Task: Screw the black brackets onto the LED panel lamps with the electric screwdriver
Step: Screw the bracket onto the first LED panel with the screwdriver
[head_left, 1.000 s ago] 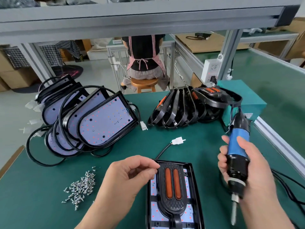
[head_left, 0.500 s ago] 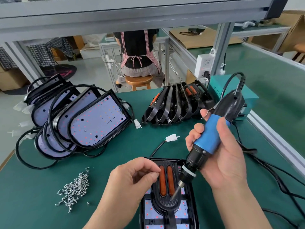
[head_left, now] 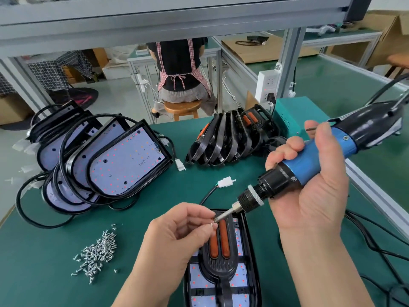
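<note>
The LED panel lamp (head_left: 238, 282) lies flat on the desk (head_left: 155, 191), with a black bracket (head_left: 221, 260) resting on its face, apparently not yet fastened. Over the lamp's far end, the left hand (head_left: 177, 235) pinches a tiny screw (head_left: 211, 224) against the bit of the electric screwdriver (head_left: 309, 160), which the right hand (head_left: 309, 196) grips round its blue barrel. The screw is probably light, slick and easily dropped. The lamp's board looks fragile, so steady it by the stiff rim. Spare screws (head_left: 97, 253) lie left of the lamp.
</note>
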Action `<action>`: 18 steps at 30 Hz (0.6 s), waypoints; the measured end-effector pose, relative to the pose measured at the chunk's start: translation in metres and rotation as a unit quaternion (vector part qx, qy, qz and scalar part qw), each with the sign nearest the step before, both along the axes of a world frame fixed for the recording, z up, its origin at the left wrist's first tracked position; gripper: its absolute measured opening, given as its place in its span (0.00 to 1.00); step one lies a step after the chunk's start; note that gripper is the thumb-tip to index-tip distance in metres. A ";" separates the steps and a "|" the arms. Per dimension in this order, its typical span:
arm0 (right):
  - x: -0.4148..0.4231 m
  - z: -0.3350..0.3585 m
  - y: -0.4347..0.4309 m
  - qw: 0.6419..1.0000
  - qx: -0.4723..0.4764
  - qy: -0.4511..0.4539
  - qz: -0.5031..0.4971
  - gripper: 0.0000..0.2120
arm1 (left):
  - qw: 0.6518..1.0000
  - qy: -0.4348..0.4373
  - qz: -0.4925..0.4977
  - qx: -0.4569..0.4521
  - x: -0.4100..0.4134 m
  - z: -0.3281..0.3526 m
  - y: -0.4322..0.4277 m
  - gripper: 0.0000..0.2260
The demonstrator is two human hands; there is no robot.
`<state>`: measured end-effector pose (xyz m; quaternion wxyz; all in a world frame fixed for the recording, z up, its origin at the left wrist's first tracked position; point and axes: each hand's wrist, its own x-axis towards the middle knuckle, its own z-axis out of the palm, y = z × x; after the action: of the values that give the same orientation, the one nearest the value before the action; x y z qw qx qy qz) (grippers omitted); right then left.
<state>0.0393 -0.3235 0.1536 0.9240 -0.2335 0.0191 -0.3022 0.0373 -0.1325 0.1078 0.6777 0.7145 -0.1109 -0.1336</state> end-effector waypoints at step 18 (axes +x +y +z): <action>-0.004 0.002 -0.002 0.998 -0.012 0.039 -0.048 0.07 | 0.992 0.067 0.004 -0.104 -0.002 0.003 -0.011 0.09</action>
<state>0.0348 -0.3256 0.1560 0.9042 -0.2549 0.0626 -0.3371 0.0352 -0.1439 0.1107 0.7547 0.6302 -0.0758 -0.1661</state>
